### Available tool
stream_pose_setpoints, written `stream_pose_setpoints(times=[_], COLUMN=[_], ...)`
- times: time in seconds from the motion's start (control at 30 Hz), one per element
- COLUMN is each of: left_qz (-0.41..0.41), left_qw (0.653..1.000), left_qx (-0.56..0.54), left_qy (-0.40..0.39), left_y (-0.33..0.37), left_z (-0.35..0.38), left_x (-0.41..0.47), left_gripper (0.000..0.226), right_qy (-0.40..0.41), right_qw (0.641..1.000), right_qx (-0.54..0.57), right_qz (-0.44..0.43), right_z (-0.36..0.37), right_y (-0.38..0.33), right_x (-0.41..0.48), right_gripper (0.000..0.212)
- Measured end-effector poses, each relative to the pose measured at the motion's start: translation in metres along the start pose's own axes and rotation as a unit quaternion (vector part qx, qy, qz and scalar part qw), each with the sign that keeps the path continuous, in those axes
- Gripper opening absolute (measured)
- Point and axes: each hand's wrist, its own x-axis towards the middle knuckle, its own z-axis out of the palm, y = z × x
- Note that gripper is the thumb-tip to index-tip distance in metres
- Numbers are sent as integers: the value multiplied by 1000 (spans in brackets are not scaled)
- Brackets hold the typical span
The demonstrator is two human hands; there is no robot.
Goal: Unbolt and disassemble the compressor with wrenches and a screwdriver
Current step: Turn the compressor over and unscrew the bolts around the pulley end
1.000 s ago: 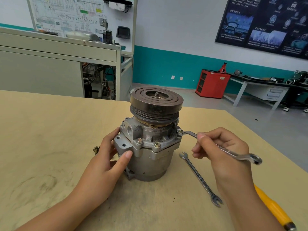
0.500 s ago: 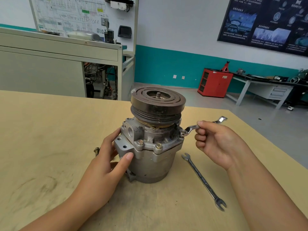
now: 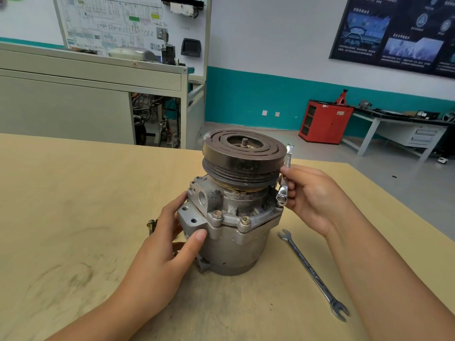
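Rotation is the change: the slim silver steel wrench [image 3: 287, 161], whose handle pointed out to the person's right a moment ago, now stands swung round just beside the dark grooved pulley [image 3: 243, 153] of the grey cast-metal compressor [image 3: 229, 232]. Its ring end sits on a flange bolt head [image 3: 281, 199]. The right hand [image 3: 312, 195] has its fingers curled round the wrench shank. The left hand [image 3: 172, 232] wraps the housing, thumb across the front, steadying it upright on the tan wooden table [image 3: 73, 193]. That sweep suggests the bolt is coming loose, though the wrench probably needs resetting. Two front flange bolts [image 3: 217, 214] are still seated. One loose bolt [image 3: 151, 226] and a long open-ended spanner [image 3: 312, 274] lie on the table.
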Motion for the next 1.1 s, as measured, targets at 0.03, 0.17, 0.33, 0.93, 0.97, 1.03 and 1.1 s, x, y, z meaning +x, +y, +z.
stream_pose_setpoints(times=[0.03, 0.17, 0.33, 0.93, 0.97, 1.03, 1.1], left_qz=[0, 0, -3, 4, 3, 2, 3], left_qw=[1000, 1000, 1000, 1000, 1000, 1000, 1000], left_qx=[0, 4, 8, 19, 20, 20, 19], left_qy=[-2, -1, 4, 6, 6, 6, 5], left_y=[0, 0, 2, 4, 4, 4, 4], left_z=[0, 1, 1, 0, 0, 0, 0], left_x=[0, 0, 0, 1, 1, 1, 1], left_gripper=[62, 59, 57, 60, 60, 61, 60], right_qy=[7, 49, 97, 126, 124, 114, 109], right_qw=[1000, 990, 978, 684, 683, 687, 691], right_qx=[15, 126, 15, -520, -524, -524, -523], right_qz=[-1, -29, -184, -496, -493, -490, -486], right_z=[0, -5, -9, 3, 3, 2, 2], right_y=[-1, -10, -7, 32, 31, 30, 28], right_x=[-1, -12, -46, -98, -99, -100, -99], right_gripper=[26, 20, 11, 27, 27, 28, 26])
